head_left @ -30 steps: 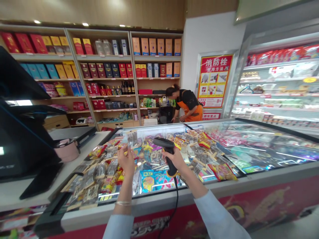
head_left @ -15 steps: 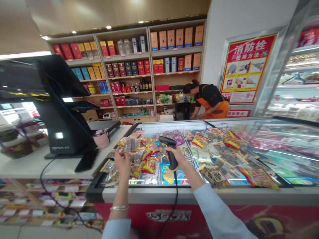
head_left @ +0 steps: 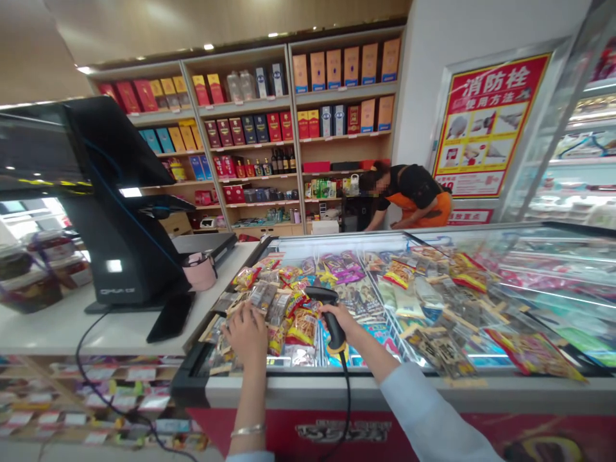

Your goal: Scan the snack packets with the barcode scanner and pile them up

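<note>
My right hand is wrapped round the grip of a black barcode scanner, its head pointing left over the freezer. A cable runs down from the scanner's handle. My left hand lies over a pile of snack packets with its fingers apart; the fingertips are at clear-wrapped packets, and whether they grip one is not plain. Just right of that hand are red and yellow snack bags. Everything in the pile rests on the glass top of a chest freezer.
At left, a counter carries a black till screen, a pink cup and a dark phone. More packets cover the freezer's right part. Behind it, a person in an orange apron bends near the shelves.
My left hand has come down from a raised packet onto the pile, its fingers spreading. The scanner stays in my right hand. The view has shifted slightly.
</note>
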Available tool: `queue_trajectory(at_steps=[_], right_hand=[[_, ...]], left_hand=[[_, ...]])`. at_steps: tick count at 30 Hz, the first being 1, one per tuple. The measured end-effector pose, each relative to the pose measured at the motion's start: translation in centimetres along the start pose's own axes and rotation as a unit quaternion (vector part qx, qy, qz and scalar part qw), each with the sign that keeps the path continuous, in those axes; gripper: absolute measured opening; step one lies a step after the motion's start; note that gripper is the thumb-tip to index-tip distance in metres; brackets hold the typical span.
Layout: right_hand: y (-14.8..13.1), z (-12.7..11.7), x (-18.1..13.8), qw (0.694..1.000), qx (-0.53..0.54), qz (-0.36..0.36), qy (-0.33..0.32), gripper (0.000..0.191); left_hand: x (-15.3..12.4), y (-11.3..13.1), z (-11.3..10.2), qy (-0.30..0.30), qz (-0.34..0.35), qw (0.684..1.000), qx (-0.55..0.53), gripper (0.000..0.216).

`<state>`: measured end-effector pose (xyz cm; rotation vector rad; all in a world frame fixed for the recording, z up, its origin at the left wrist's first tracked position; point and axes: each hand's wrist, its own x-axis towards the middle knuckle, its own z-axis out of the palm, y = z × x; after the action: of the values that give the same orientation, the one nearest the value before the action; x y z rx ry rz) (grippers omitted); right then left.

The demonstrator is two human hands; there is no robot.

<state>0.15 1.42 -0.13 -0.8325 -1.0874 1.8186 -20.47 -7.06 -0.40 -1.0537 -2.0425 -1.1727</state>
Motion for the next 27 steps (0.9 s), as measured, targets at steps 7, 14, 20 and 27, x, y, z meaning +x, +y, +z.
queue_trajectory(at_steps=[7, 14, 20, 27], right_hand=[[0.1, 0.1, -0.1, 0.999, -0.035, 0.001, 0.018, 0.011], [0.3, 0.1, 0.1, 1.000, -0.024, -0.002, 0.019, 0.012], [0.3, 0.3, 0.3, 0.999, -0.024, -0.008, 0.023, 0.010], [-1.0, 0.7, -0.2, 0.999, -0.018, -0.017, 0.025, 0.008]], left_hand=[[-0.2, -0.4, -0.2, 0.017, -0.015, 1.000, 0.017, 0.033], [-0.3, -0.4, -0.4, 0.037, 0.001, 0.998, 0.044, 0.027], [-0.5, -0.5, -0.6, 0.062, 0.067, 0.996, -0.025, 0.015], [0.5, 1.6, -1.9, 0.075, 0.126, 0.986, -0.085, 0.014]])
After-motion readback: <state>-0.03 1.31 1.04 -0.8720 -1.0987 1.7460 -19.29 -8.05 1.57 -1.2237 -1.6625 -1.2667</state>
